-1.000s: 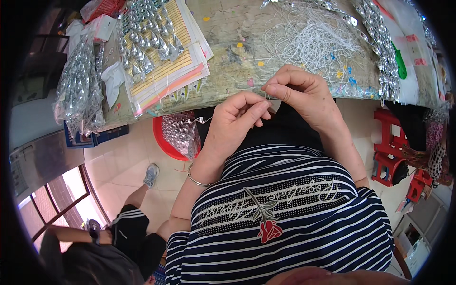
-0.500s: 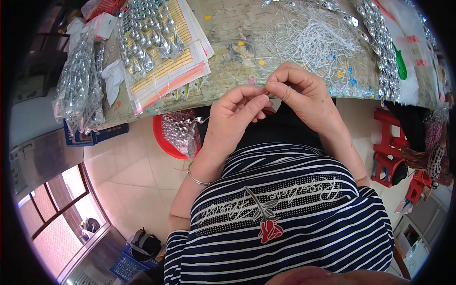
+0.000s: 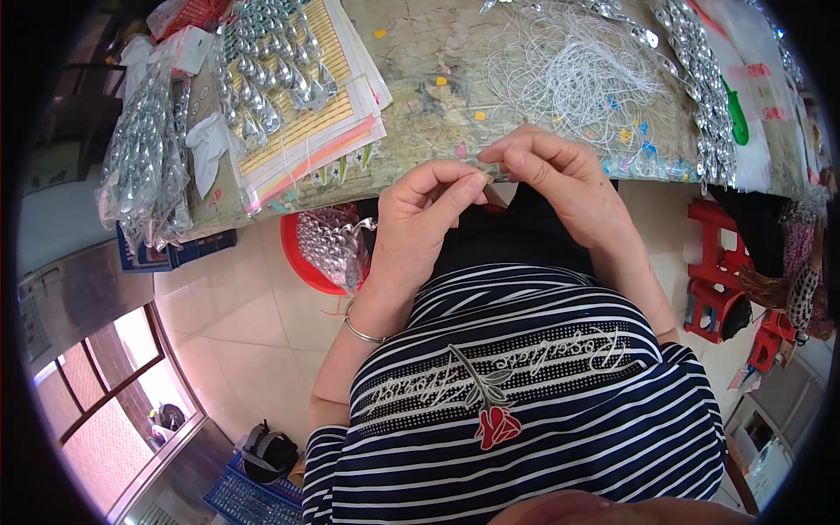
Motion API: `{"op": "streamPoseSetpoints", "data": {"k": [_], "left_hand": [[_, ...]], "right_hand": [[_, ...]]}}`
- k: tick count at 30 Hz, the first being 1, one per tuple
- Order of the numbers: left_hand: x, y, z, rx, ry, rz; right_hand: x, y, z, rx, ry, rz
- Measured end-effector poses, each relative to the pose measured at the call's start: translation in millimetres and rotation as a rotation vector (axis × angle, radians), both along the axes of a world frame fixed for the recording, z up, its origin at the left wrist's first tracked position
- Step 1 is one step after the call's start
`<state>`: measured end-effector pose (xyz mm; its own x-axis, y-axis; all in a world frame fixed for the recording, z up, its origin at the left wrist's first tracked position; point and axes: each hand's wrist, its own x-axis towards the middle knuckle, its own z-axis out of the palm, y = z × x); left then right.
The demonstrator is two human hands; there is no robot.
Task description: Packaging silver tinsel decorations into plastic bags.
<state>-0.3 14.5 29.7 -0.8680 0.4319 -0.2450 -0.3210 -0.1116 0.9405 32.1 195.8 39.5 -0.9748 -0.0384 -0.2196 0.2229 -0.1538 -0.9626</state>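
Single head view: left fisheye, upright, looking steeply down from just above the striped shirt (image 3: 604, 437). Bench (image 3: 411, 52) spans top of frame, near edge bowed; floor (image 3: 236, 306) farther off, lower down.

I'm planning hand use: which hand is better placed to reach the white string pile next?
Probably the right hand: it is nearer the white string pile, just below it in the picture. The left hand is farther off, pinched shut. Whether either holds anything is unclear.
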Motion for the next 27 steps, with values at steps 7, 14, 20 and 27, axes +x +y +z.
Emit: {"op": "streamPoseSetpoints", "data": {"k": [7,14,20,27], "left_hand": [[-0.2,-1.4,-2.5,-0.014,0.016,-0.030],[-1.2,-2.4,-4.3,-0.033,-0.001,-0.073],[-2.1,-7.4,-13.6,-0.070,0.162,-0.046],[-3.8,-10.6,-12.2,-0.326,0.499,-0.003]], "right_hand": [[0.7,0.2,0.4,-0.005,0.004,0.023],[0.0,0.6,-0.6,0.331,0.250,0.030],[-2.2,5.9,-0.3,0.657,0.509,-0.047],[1.7,9.8,-0.4,0.804,0.470,-0.052]]}}
